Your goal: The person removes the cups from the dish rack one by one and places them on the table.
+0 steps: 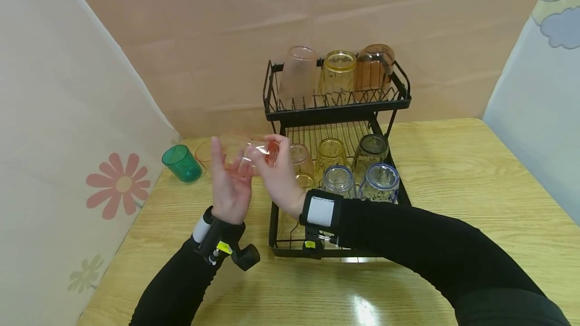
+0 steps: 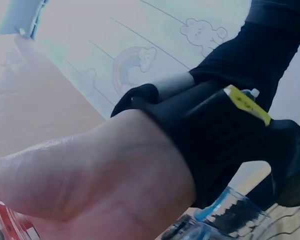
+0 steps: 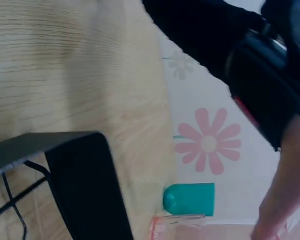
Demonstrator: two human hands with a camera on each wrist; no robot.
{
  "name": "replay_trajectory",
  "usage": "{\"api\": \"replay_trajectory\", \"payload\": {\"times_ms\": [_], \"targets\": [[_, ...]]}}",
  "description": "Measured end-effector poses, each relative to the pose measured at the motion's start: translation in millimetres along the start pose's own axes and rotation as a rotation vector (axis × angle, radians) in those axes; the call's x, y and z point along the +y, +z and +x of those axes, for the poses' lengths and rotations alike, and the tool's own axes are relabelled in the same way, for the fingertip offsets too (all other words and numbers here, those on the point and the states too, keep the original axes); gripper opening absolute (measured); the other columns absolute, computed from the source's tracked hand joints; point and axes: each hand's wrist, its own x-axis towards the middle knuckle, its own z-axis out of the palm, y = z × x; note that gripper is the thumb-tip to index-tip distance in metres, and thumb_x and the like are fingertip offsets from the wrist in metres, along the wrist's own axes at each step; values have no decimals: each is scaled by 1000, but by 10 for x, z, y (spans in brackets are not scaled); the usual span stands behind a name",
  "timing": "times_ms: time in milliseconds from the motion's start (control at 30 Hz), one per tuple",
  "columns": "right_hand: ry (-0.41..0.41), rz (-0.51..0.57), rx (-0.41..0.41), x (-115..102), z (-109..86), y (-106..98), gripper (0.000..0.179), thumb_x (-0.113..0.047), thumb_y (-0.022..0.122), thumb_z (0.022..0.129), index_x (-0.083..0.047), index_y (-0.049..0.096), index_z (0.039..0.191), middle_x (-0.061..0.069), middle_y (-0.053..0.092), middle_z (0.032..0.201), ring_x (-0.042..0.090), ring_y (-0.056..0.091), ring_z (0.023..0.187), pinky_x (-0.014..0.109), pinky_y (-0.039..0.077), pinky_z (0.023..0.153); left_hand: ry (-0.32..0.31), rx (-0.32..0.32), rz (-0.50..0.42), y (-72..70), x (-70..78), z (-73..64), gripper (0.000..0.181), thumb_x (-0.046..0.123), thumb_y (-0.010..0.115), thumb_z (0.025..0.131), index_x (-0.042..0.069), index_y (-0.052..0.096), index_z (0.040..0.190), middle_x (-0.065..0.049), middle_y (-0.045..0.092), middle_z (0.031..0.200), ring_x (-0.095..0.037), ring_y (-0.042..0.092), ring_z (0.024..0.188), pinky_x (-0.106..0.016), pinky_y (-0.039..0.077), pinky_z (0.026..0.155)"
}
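A clear pink drinking glass (image 1: 249,155) is held on its side above the table, left of the rack. My left hand (image 1: 232,192) grips it from below, thumb upright at the left and fingers showing through the glass. My right hand (image 1: 282,177) pinches its right end, where the pink looks deepest. In the left wrist view, the palm side of my left hand (image 2: 100,180) fills the lower left, with a bit of reddish glass (image 2: 12,225) at the edge. Beyond it on the table stand a green glass (image 1: 182,163) and another pink glass (image 1: 204,151), partly hidden.
A black two-tier dish rack (image 1: 337,113) stands at centre. Its upper tier carries pink (image 1: 299,77), yellow (image 1: 339,74) and brown (image 1: 375,72) glasses upside down. Below are several more, including yellow (image 1: 331,154), grey (image 1: 371,150) and blue-rimmed (image 1: 380,182) ones. Patterned sheets hang around the table.
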Motion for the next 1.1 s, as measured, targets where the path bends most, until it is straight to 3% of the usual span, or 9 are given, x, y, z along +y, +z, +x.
{"api": "replay_trajectory", "payload": {"times_ms": [133,367,567,700,800,833,900,967,1100], "targets": [[-26,-13,-3,59,-18,28,47,-19,55,90,-7,24,124,15,34,115,23,45,101,36,44,79,-44,73,43,-32,22,20,83,50,66,75,20,19,137,-13,35,131,-22,47,112,-28,40,88],[-24,-64,-22,89,-12,5,46,-24,56,89,-8,26,121,17,38,113,23,47,98,38,45,79,-74,67,139,-105,24,67,78,53,62,78,14,24,134,-9,44,122,-16,47,102,-22,40,80],[110,-369,-140,-10,34,-211,55,-39,57,87,-14,30,128,7,37,124,19,41,109,32,41,82,-43,15,277,-149,49,141,77,53,59,80,14,23,136,-8,47,119,-14,50,93,-20,38,73],[172,-549,-293,-111,18,-426,55,-38,57,87,-16,32,131,3,36,131,21,40,117,34,41,86,21,12,372,-220,73,254,54,49,62,80,6,47,110,-5,54,97,-13,53,82,-20,40,70],[155,-664,-385,-201,-21,-602,52,-40,54,89,-18,34,132,0,36,134,19,38,121,34,39,89,70,65,463,-287,94,363,45,47,66,76,6,53,90,-4,54,91,-15,56,83,-20,41,65],[134,-696,-408,-230,-35,-660,51,-40,53,89,-18,36,132,-1,37,133,19,38,121,35,38,90,82,87,501,-306,100,403,45,47,68,75,7,53,89,-4,54,91,-16,56,85,-20,41,64],[93,-771,-439,-289,-69,-776,51,-42,52,89,-19,37,132,-3,39,133,15,38,121,33,36,92,110,128,572,-346,115,485,52,47,70,72,6,50,97,-4,54,93,-17,57,87,-21,42,66],[50,-856,-470,-346,-107,-884,51,-44,51,89,-19,38,132,-4,40,132,14,37,121,34,33,95,141,140,662,-388,130,567,64,47,72,71,8,44,114,-4,55,95,-16,57,88,-24,42,70],[-31,-1051,-548,-428,-204,-1098,55,-45,52,88,-17,38,133,-1,37,136,16,42,117,36,34,95,218,86,849,-470,152,717,86,45,73,70,6,28,132,-10,54,109,-16,54,97,-31,41,83]]}}
